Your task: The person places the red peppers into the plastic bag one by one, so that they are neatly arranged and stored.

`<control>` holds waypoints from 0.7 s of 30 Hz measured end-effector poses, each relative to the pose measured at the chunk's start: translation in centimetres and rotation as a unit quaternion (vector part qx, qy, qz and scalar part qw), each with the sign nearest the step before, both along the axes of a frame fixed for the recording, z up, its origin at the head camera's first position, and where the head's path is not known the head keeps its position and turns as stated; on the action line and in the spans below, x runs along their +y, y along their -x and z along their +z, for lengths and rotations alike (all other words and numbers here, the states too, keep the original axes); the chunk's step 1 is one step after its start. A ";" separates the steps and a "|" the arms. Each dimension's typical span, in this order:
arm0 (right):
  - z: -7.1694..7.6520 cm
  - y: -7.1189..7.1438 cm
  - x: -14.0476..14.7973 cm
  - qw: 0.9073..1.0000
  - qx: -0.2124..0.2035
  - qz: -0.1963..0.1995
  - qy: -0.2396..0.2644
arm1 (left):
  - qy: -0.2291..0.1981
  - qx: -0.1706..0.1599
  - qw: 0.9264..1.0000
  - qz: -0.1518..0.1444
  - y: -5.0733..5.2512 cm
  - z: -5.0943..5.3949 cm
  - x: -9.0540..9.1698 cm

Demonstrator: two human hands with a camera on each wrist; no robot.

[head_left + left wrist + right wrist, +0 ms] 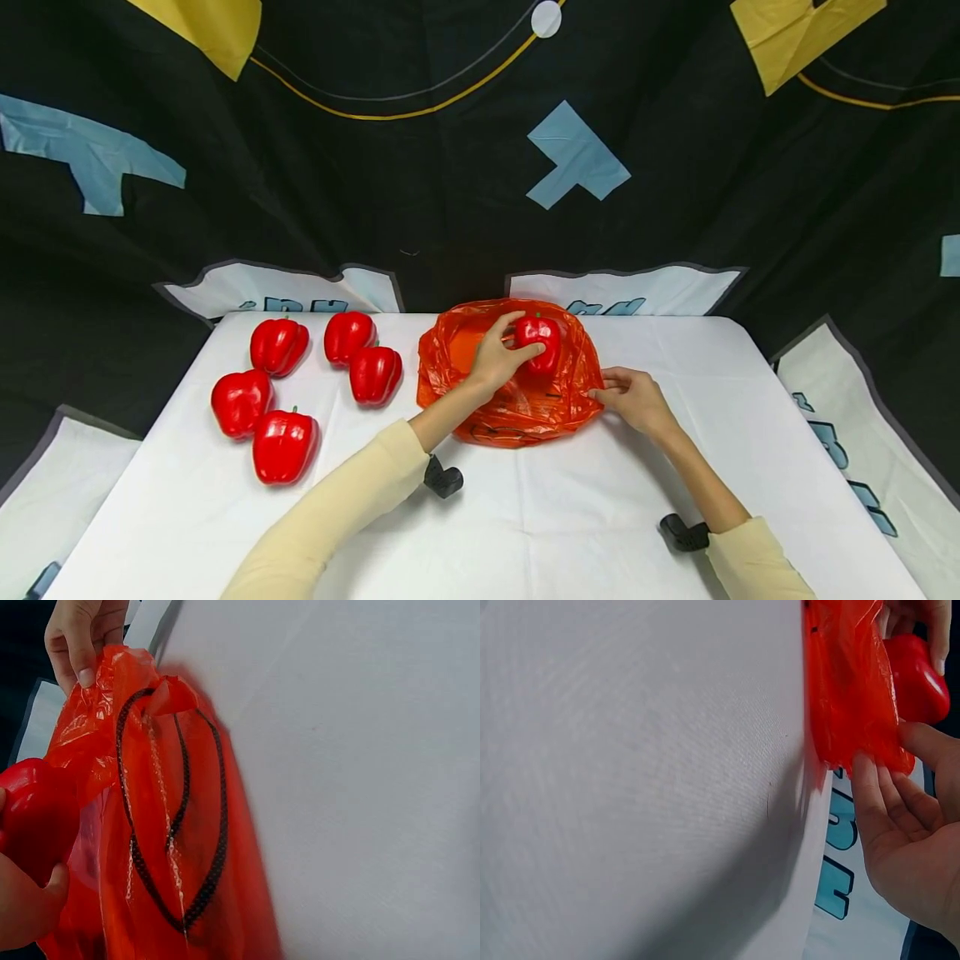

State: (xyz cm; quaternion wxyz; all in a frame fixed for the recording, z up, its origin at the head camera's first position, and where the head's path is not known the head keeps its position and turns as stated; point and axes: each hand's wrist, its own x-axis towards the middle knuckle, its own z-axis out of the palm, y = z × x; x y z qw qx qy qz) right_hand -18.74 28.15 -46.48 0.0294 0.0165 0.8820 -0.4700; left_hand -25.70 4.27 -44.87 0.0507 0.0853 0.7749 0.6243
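While the left hand (498,354) holds a red pepper (546,333) at the mouth of an orange-red plastic bag (502,423), the right hand (637,404) pinches the bag's right edge. The left thumb and fingers are spread about as wide as the pepper, with the thumb on its near side and the fingers at its far left; whether the pepper touches the plastic, I cannot tell. The right thumb and fingertips almost meet, with the thin film caught between them and the fingers only slightly bent. The bag's mouth is spread wide, and dark looping lines run over its near side

Left of the bag, on the white table (570,533), lie five more red peppers: one far left (279,346), one far and nearer the bag (348,337), one just near and right of that (375,375), one leftmost (242,404) and one nearest (285,446). Beyond the far edge hangs a black cloth (420,183) with yellow and blue shapes. Both arms wear pale yellow sleeves (337,508)
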 end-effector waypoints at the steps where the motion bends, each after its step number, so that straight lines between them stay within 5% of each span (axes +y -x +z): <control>1: 0.0 0.0 0.0 1.000 0.000 0.000 -0.001 | 0.002 0.001 1.000 0.000 0.1 -0.1 0.2; 21: 0.2 0.1 0.2 1.000 0.008 0.007 0.000 | 0.030 0.004 0.999 -0.021 1.8 -1.0 2.5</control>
